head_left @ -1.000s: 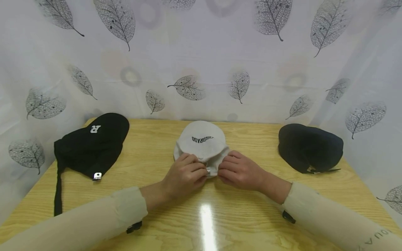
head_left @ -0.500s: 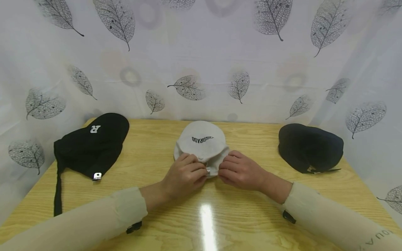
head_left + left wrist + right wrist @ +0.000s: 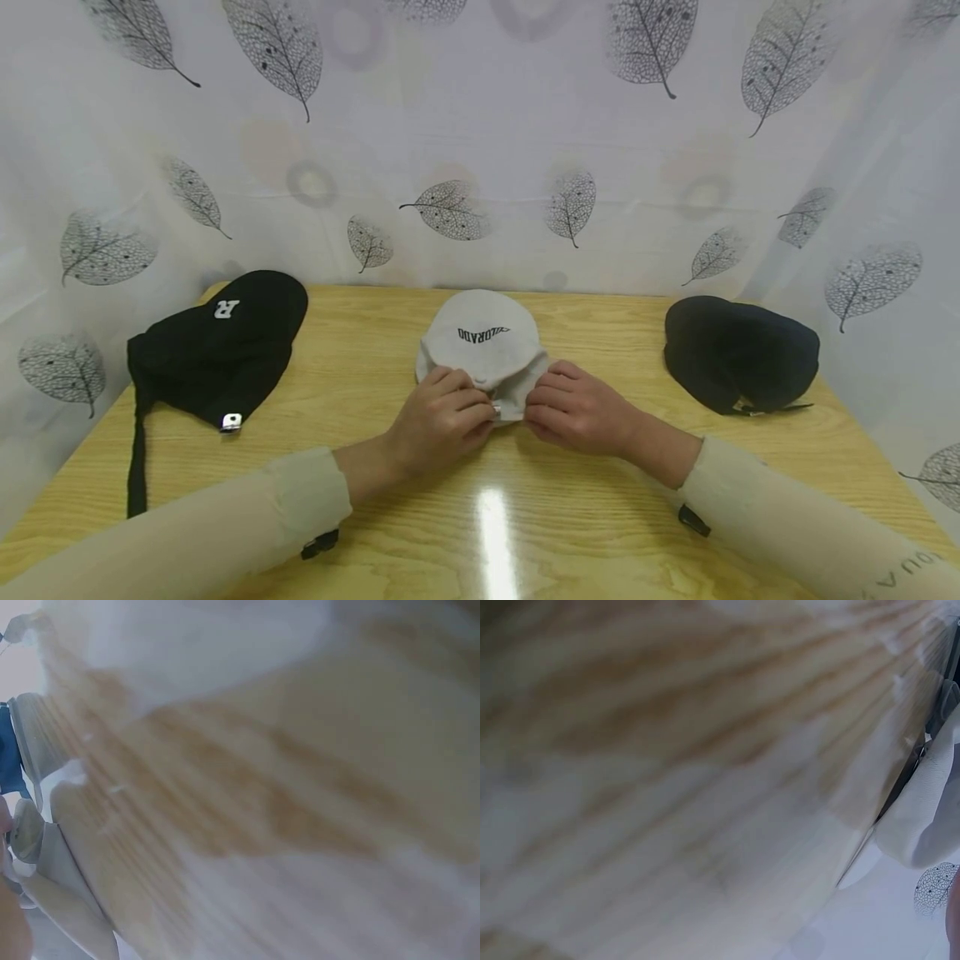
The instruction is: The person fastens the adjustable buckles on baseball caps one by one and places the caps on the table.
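A pale grey-white cap [image 3: 483, 333] with dark COLORADO lettering lies at the middle of the table in the head view. My left hand [image 3: 442, 417] grips its near edge with curled fingers, beside a small silvery buckle [image 3: 497, 408]. To the right of the buckle, my right hand [image 3: 577, 408] pinches the same near edge, with a short stretch of fabric showing between the hands. Both hands' fingertips are partly hidden. In the right wrist view, the cap's fabric [image 3: 919, 806] shows at the right border; the left wrist view is mostly blurred tabletop.
On the left lies a black cap [image 3: 225, 350] with a white R, a long strap and a metal clasp [image 3: 231, 422]. A dark navy cap [image 3: 738, 354] sits at the right. Behind the wooden table [image 3: 360, 333] hangs a leaf-print curtain [image 3: 487, 125].
My right hand has shifted very slightly to the right, widening the fabric seen between the hands. The left hand and the cap's crown look unmoved.
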### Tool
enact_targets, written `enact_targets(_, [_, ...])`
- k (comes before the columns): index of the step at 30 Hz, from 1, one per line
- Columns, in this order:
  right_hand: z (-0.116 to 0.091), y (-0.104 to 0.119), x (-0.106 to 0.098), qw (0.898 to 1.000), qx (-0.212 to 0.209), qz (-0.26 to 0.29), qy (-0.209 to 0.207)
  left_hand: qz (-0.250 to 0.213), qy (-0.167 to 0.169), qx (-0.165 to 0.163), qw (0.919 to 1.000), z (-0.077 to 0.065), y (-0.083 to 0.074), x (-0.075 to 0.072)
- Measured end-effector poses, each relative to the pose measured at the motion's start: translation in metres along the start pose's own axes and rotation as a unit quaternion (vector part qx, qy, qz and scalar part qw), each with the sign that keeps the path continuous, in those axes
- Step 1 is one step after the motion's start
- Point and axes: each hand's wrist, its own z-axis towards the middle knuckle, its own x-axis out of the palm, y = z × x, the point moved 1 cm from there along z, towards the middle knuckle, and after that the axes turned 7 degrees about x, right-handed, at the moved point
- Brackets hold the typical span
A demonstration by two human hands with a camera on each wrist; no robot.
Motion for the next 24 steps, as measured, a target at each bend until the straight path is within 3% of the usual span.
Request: enact_targets(24, [-0.0036,-0.0009,-0.0011,1.0,0.002,0.005,-0.002,0.005,-0.001,0.008,0.9999,-0.0006,0.0007,0.0016])
